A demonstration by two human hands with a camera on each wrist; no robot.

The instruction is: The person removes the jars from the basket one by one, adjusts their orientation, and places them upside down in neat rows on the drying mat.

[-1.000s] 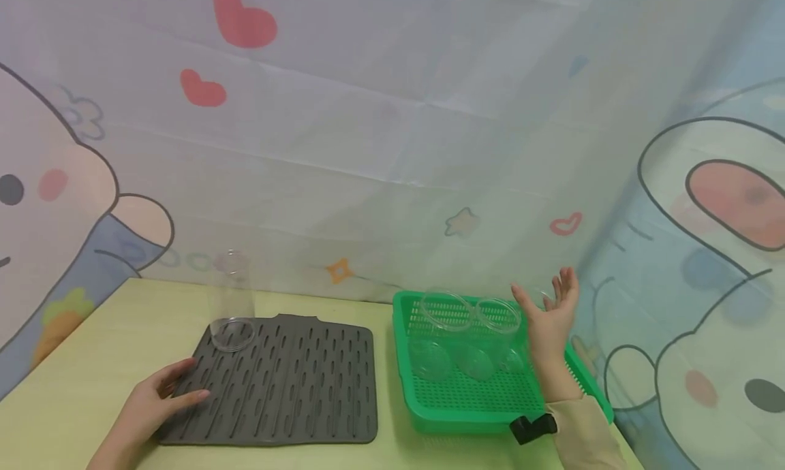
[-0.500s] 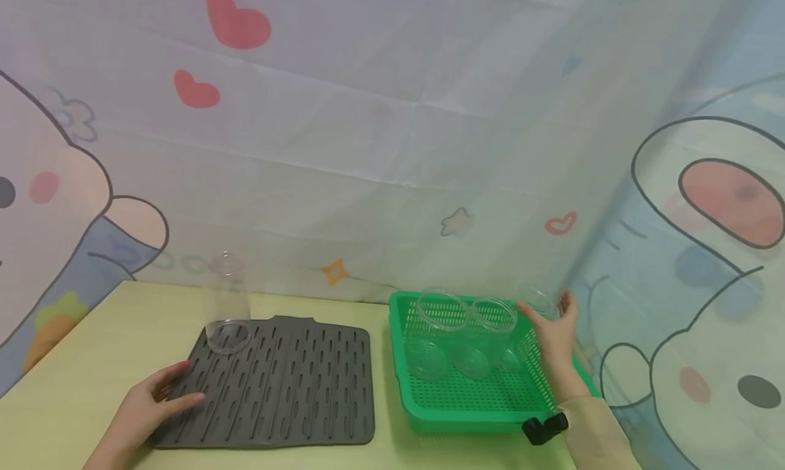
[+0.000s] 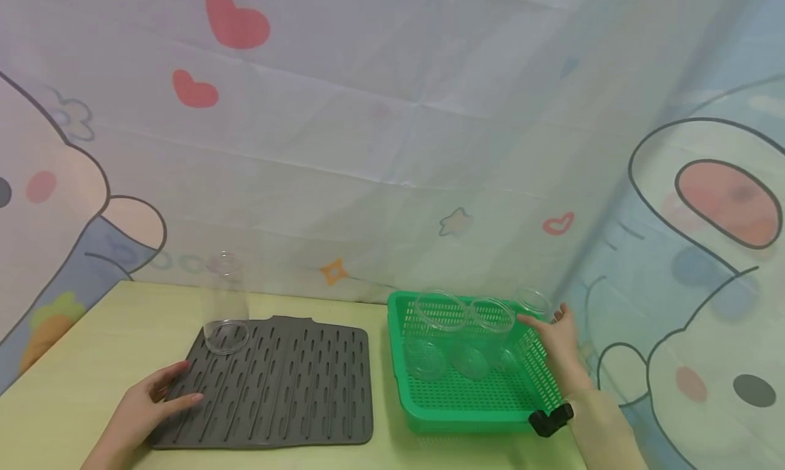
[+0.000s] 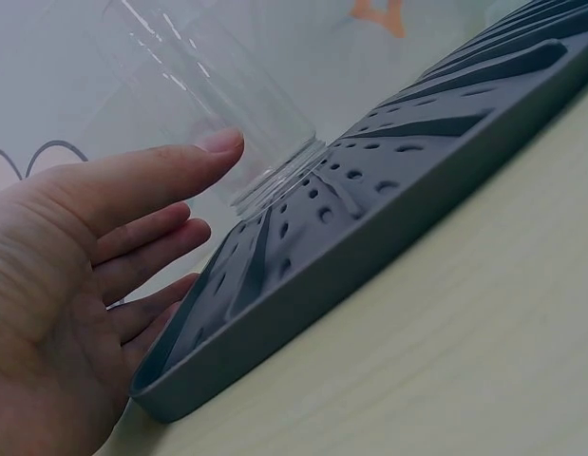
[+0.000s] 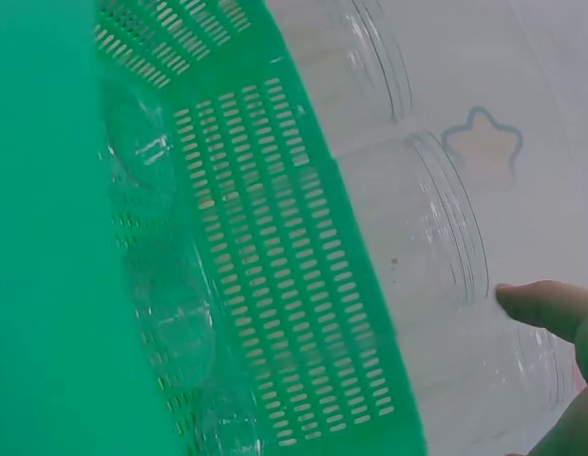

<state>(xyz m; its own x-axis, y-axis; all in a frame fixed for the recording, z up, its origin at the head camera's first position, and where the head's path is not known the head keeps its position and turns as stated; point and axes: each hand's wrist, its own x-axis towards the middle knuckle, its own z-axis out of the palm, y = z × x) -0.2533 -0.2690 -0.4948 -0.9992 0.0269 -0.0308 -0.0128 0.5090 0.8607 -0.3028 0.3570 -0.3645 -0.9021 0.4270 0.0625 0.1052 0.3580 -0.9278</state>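
Observation:
My left hand [image 3: 144, 405] lies at the left edge of a grey slotted drying mat [image 3: 294, 388], thumb over the mat, fingers loosely bent and holding nothing. A clear jar [image 3: 225, 300] stands upside down on the mat's far left corner; in the left wrist view its ridged rim meets the mat. At the right, my right hand [image 3: 558, 340] reaches around the rightmost clear jar [image 3: 532, 301] in a green basket [image 3: 472, 422], thumb on its left side and fingers on its right. Whether they press on it cannot be made out. In the right wrist view the thumb [image 5: 550, 309] is extended.
Two more clear jars, a left one [image 3: 438, 310] and a middle one [image 3: 493, 315], stand mouth up along the basket's back. A printed cloth [image 3: 368, 150] hangs behind the pale yellow table [image 3: 159, 306]. A black wrist camera [image 3: 550, 420] sits by the basket's front right corner.
My right hand has come down and to the right, from above the basket to around the rightmost jar. The left hand and the jars stay in place; the head view shifted slightly.

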